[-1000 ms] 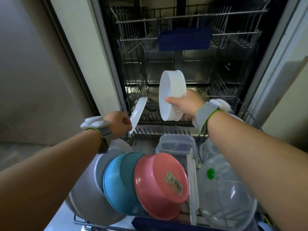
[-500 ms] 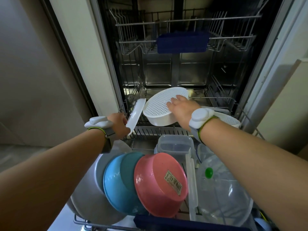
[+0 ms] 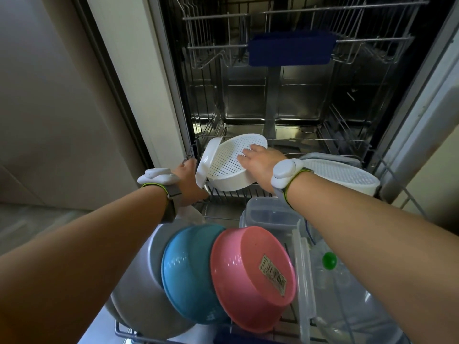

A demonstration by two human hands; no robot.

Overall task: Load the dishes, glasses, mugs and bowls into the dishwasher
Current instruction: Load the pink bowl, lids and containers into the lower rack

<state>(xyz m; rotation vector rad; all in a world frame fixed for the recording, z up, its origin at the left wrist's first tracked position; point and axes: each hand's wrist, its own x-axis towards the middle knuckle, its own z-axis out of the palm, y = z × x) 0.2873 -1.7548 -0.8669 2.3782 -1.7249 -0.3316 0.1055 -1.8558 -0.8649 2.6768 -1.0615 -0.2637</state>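
Observation:
A white perforated strainer bowl lies upside down and tilted at the back of the pulled-out lower rack. My right hand rests flat on its holed bottom with straight fingers. Just left of it a white plate stands on edge against the bowl. My left hand grips that plate's lower edge, its fingers mostly hidden. A second white strainer bowl sits upside down at the back right.
The front of the rack holds a grey bowl, a blue bowl, a pink bowl, a clear container and a clear lid. The upper rack with a blue holder hangs above.
My right hand turned the strainer bowl from upright on its edge to face down and lowered it onto the rack. My left hand brought the plate closer against the bowl.

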